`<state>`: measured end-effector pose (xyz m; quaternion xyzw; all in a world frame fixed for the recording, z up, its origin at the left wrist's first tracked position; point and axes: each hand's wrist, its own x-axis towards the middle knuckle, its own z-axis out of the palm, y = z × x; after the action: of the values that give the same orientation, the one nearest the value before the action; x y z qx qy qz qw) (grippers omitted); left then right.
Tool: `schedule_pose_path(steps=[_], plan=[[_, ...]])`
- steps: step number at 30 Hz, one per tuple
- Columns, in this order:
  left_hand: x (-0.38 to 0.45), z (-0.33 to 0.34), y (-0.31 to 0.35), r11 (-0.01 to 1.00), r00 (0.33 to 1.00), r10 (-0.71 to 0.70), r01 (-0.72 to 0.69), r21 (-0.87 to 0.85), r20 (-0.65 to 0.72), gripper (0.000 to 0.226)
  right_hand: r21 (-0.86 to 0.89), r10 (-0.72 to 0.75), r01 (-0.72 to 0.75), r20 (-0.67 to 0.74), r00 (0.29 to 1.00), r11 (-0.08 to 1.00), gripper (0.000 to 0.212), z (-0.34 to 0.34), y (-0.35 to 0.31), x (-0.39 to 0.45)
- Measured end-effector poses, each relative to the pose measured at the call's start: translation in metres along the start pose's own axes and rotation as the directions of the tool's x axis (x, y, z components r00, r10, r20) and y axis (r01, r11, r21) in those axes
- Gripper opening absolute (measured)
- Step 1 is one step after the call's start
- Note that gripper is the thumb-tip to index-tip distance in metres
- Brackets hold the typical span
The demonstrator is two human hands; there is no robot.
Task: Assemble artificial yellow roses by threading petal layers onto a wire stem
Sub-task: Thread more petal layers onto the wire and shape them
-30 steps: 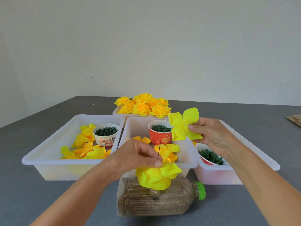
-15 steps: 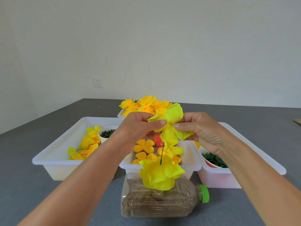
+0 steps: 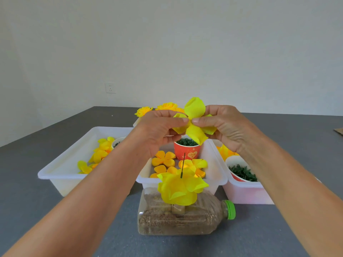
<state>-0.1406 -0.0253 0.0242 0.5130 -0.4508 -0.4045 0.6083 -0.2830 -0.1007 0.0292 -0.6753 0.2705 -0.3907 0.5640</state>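
Grey bench (image 3: pixel 55 210); both hands' fingers (image 3: pixel 181 120) pinch petal layer (image 3: pixel 194 125) at centre, above wire stem (image 3: pixel 182 165).

Grey table (image 3: pixel 55 210), matte top, runs back to the white wall. Near centre: clear plastic bottle (image 3: pixel 185 219) on its side, filled with brown grain, green cap pointing right. Just behind it, three white plastic bins side by side: left bin (image 3: pixel 61 171), middle bin (image 3: pixel 213 175) and right bin (image 3: pixel 246 195). Farther back, a white tray (image 3: pixel 135 123), mostly hidden. Far right edge: a brown cardboard scrap (image 3: pixel 338 131).
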Motion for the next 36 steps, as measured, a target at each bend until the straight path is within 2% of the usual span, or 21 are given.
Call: schedule_pose_path(steps=[6, 9, 13, 19, 24, 27, 36], plan=[[-0.013, -0.006, -0.003, 0.999, 0.999, -0.037, 0.036, 0.039, 0.03, 0.013, -0.027, 0.115, -0.113, 0.075, 0.991, 0.993, 0.014, 0.001, 0.005, -0.011], [-0.015, -0.01, -0.008, 0.996, 0.997, -0.074, 0.072, 0.048, 0.031, 0.012, 0.006, 0.164, -0.166, 0.127, 0.978, 0.986, 0.012, 0.001, 0.006, -0.013], [-0.018, -0.013, -0.012, 0.99, 0.989, -0.137, 0.134, 0.052, 0.05, 0.01, -0.043, 0.208, -0.204, 0.152, 0.966, 0.978, 0.012, 0.003, 0.009, -0.015], [-0.022, -0.013, -0.019, 0.967, 0.963, -0.238, 0.223, 0.126, 0.124, 0.011, -0.052, 0.231, -0.225, 0.144, 0.962, 0.973, 0.012, 0.008, 0.013, -0.016], [-0.019, -0.014, -0.02, 0.958, 0.952, -0.283, 0.275, 0.083, 0.119, 0.011, -0.073, 0.24, -0.231, 0.151, 0.959, 0.97, 0.012, 0.01, 0.011, -0.016], [-0.017, -0.015, -0.022, 0.952, 0.947, -0.306, 0.301, 0.062, 0.1, 0.003, -0.121, 0.262, -0.245, 0.158, 0.952, 0.962, 0.012, 0.009, 0.008, -0.015], [-0.017, -0.014, -0.031, 0.926, 0.922, -0.376, 0.373, 0.05, 0.095, 0.01, -0.162, 0.306, -0.281, 0.157, 0.939, 0.946, 0.017, 0.008, 0.016, -0.014]])
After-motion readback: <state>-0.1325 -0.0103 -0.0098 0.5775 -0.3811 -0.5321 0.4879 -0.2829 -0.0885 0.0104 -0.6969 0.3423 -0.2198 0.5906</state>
